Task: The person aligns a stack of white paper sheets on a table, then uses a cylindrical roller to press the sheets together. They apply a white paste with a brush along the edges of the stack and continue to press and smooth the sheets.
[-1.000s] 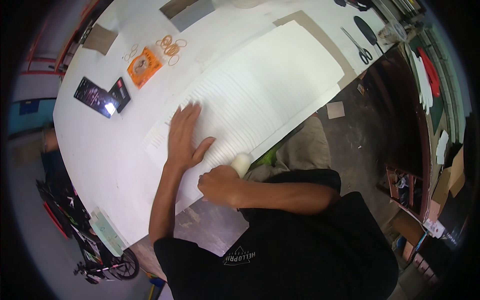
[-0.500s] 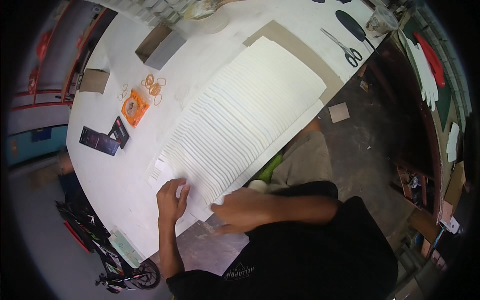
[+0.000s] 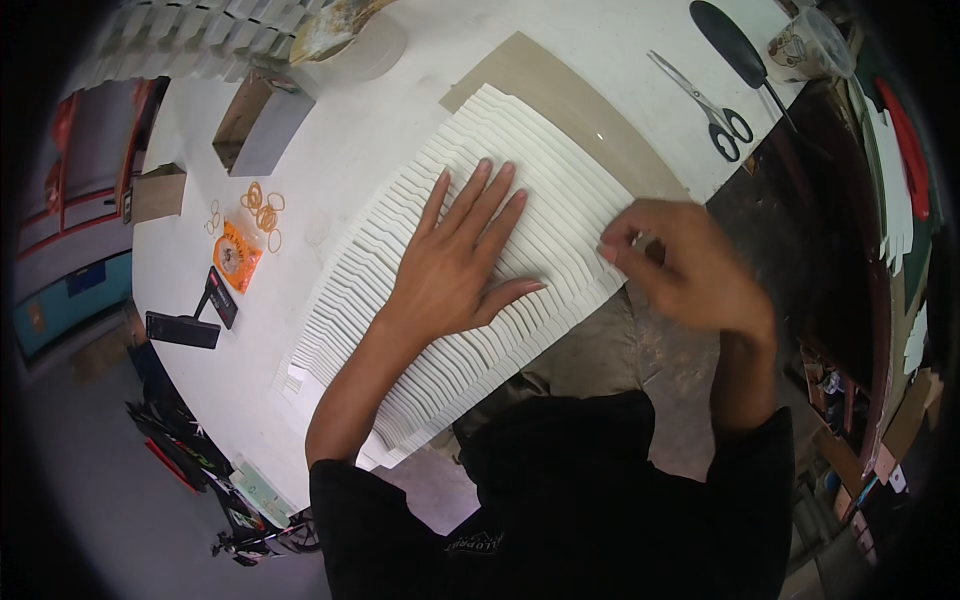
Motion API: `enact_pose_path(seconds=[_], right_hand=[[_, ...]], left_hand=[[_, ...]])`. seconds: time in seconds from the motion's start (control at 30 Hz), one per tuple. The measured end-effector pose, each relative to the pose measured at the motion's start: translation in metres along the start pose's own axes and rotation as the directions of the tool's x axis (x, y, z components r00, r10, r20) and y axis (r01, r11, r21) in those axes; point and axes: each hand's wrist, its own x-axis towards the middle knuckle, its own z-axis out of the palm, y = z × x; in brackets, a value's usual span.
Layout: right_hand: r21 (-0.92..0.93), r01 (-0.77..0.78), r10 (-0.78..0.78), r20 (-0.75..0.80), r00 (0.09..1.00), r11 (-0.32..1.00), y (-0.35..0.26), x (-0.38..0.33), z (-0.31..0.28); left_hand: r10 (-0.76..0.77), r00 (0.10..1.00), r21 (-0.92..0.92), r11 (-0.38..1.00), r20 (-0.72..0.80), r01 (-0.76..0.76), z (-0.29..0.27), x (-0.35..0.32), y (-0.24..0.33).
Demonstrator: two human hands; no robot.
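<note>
A long fan of overlapping white folded paper sheets (image 3: 570, 220) lies slantwise on the white table. My left hand (image 3: 455, 265) rests flat on its middle, fingers spread. At the stack's right-hand edge, near its far end, is my right hand (image 3: 685, 265), with thumb and fingers curled together against the sheets. Whether a sheet is caught between those fingertips cannot be made out. Under the far end of the fan, a tan board (image 3: 560, 90) sticks out.
Scissors (image 3: 705, 105), a black-handled tool (image 3: 725, 40) and a clear plastic cup (image 3: 815, 48) lie at the far right. On the left are rubber bands (image 3: 264, 212), an orange packet (image 3: 237, 258), a phone (image 3: 183, 331) on a stand and a grey box (image 3: 265, 125).
Both hands have moved from the fan's near end toward its far end. My left hand now lies flat on the sheets; my right has crossed to the right edge. The view has shifted somewhat.
</note>
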Motion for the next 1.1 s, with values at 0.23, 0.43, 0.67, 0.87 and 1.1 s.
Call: enact_pose_path(seconds=[0.23, 0.43, 0.67, 0.87, 1.1], right_hand=[[-0.042, -0.198, 0.201, 0.078, 0.977, 0.979, 0.009, 0.056, -0.022], [-0.099, -0.238, 0.246, 0.076, 0.966, 0.966, 0.020, 0.083, -0.025], [-0.267, -0.214, 0.303, 0.358, 0.883, 0.939, 0.015, 0.121, -0.029], [-0.360, -0.184, 0.334, 0.416, 0.846, 0.915, 0.009, 0.134, -0.028], [-0.328, -0.191, 0.328, 0.434, 0.839, 0.925, 0.013, 0.132, -0.025]], left_hand=[[0.009, 0.993, 0.080, 0.997, 0.116, -0.019, 0.030, 0.027, -0.012], [0.020, 0.996, 0.068, 0.997, 0.091, -0.026, 0.041, 0.026, -0.017], [0.040, 0.998, 0.047, 0.998, 0.038, -0.042, 0.042, 0.026, -0.019], [0.061, 0.998, 0.012, 0.998, -0.024, -0.061, 0.039, 0.028, -0.018], [0.062, 0.997, 0.041, 0.997, -0.035, -0.060, 0.043, 0.026, -0.019]])
